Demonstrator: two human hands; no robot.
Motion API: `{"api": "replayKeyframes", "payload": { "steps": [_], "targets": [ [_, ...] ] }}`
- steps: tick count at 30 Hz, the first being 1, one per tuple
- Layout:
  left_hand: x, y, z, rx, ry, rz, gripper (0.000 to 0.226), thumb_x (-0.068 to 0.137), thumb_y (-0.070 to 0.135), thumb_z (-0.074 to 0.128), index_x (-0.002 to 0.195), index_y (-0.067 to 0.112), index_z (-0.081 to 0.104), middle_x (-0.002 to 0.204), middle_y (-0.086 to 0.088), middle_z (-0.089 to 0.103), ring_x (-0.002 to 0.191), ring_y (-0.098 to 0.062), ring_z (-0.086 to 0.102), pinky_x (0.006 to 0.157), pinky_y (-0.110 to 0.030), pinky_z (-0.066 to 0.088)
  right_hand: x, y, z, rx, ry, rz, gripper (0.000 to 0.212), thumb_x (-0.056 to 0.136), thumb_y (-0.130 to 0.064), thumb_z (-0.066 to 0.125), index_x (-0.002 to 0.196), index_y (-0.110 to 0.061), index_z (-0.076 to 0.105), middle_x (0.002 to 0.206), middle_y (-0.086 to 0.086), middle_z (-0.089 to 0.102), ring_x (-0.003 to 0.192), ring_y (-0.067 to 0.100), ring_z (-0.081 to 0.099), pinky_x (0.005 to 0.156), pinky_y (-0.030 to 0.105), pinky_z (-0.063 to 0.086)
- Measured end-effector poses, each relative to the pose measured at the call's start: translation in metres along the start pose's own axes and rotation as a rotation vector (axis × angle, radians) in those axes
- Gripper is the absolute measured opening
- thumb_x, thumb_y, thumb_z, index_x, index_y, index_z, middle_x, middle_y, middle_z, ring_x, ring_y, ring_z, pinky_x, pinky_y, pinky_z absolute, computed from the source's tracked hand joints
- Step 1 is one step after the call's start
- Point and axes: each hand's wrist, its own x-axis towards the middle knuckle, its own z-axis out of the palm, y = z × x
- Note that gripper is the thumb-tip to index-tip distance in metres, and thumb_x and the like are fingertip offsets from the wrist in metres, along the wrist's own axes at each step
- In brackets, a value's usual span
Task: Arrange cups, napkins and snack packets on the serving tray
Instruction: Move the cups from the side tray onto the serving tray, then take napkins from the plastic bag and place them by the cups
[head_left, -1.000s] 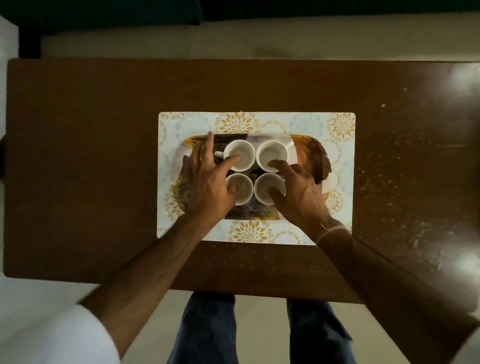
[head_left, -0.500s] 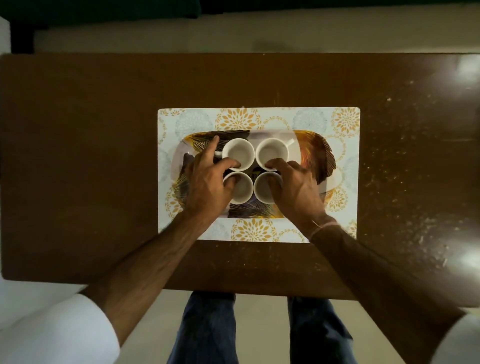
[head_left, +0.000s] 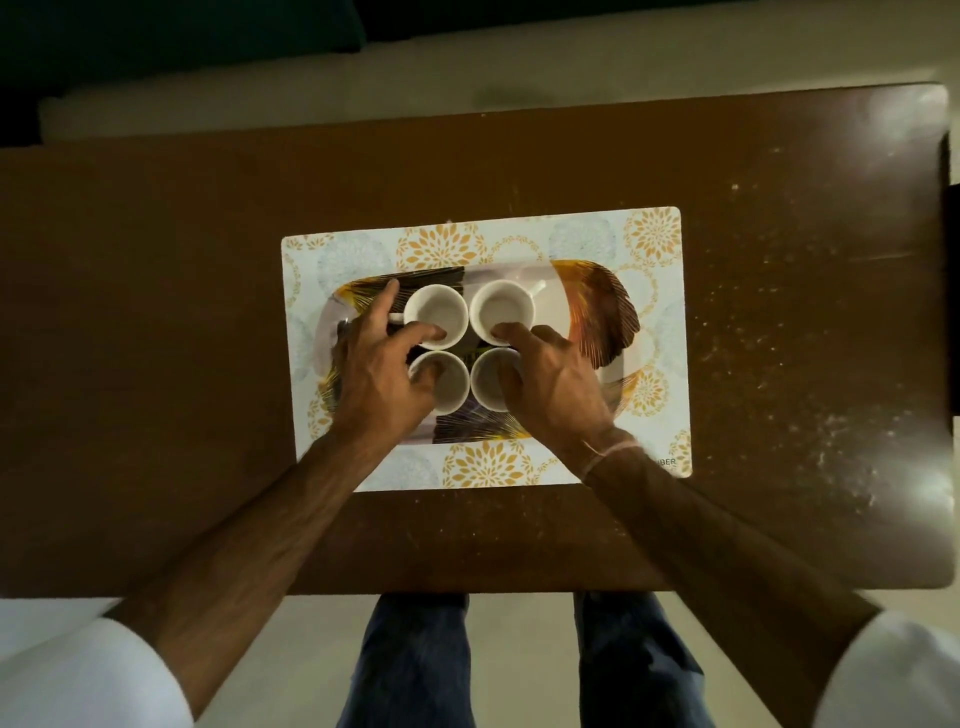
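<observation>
Several white cups stand close together in a square on the patterned serving tray (head_left: 618, 312). My left hand (head_left: 376, 366) pinches the far-left cup (head_left: 439, 312) between forefinger and thumb, while its other fingers rest in the near-left cup (head_left: 453, 387). My right hand (head_left: 553, 379) wraps the near-right cup (head_left: 485, 388) with the thumb on its rim. Its forefinger touches the near rim of the far-right cup (head_left: 504, 306). No napkins or snack packets are in view.
The tray lies on a floral placemat (head_left: 652, 239) in the middle of a dark wooden table (head_left: 156, 312). Crumbs or specks dot the table's right side. My legs show below the near edge.
Both hands have closed in from spread fingers to fingertips on the cup rims. The cups stay grouped on the tray.
</observation>
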Motion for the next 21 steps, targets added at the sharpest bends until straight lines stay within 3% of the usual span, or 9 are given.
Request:
{"api": "replayKeyframes", "payload": {
  "steps": [4, 9, 14, 19, 21],
  "targets": [
    [-0.002, 0.011, -0.009, -0.008, 0.025, 0.081, 0.059, 0.058, 0.028, 0.067, 0.117, 0.024, 0.06, 0.159, 0.0, 0.028, 0.139, -0.028, 0.033, 0.105, -0.05, 0.027, -0.009, 0.002, -0.013, 0.023, -0.02, 0.0, 0.058, 0.088, -0.025, 0.06, 0.144, -0.022, 0.046, 0.12, 0.015, 0.066, 0.099, 0.035, 0.066, 0.077, 0.044, 0.057],
    [0.014, 0.051, -0.012, -0.052, 0.096, 0.169, 0.048, 0.068, 0.038, 0.067, 0.113, 0.024, 0.061, 0.149, 0.0, 0.042, 0.136, -0.023, 0.038, 0.101, -0.039, 0.028, -0.02, 0.027, -0.053, 0.132, 0.083, 0.004, 0.063, 0.089, -0.033, 0.065, 0.147, -0.025, 0.041, 0.136, 0.006, 0.06, 0.111, 0.028, 0.064, 0.086, 0.047, 0.057],
    [0.045, 0.125, 0.022, -0.055, 0.093, 0.295, 0.037, 0.077, 0.035, 0.064, 0.111, 0.021, 0.064, 0.131, -0.001, 0.058, 0.123, -0.024, 0.048, 0.1, -0.045, 0.037, -0.027, 0.085, -0.104, 0.19, 0.166, 0.175, 0.056, 0.091, -0.038, 0.065, 0.141, -0.022, 0.046, 0.136, 0.005, 0.057, 0.118, 0.026, 0.059, 0.095, 0.052, 0.052],
    [0.077, 0.223, 0.074, -0.04, 0.018, 0.421, 0.032, 0.08, 0.037, 0.063, 0.111, 0.028, 0.062, 0.127, 0.005, 0.059, 0.122, -0.019, 0.047, 0.096, -0.043, 0.034, -0.043, 0.165, -0.162, 0.169, 0.31, 0.342, 0.045, 0.093, -0.042, 0.06, 0.132, -0.021, 0.05, 0.131, 0.001, 0.056, 0.109, 0.01, 0.053, 0.09, 0.035, 0.051],
    [0.088, 0.265, 0.097, -0.032, -0.017, 0.473, 0.03, 0.081, 0.038, 0.062, 0.11, 0.029, 0.062, 0.125, 0.006, 0.059, 0.121, -0.018, 0.047, 0.096, -0.041, 0.032, -0.053, 0.199, -0.186, 0.165, 0.376, 0.413, 0.041, 0.093, -0.042, 0.06, 0.129, -0.023, 0.051, 0.13, 0.0, 0.056, 0.112, 0.011, 0.054, 0.09, 0.031, 0.048]
  ]
}}
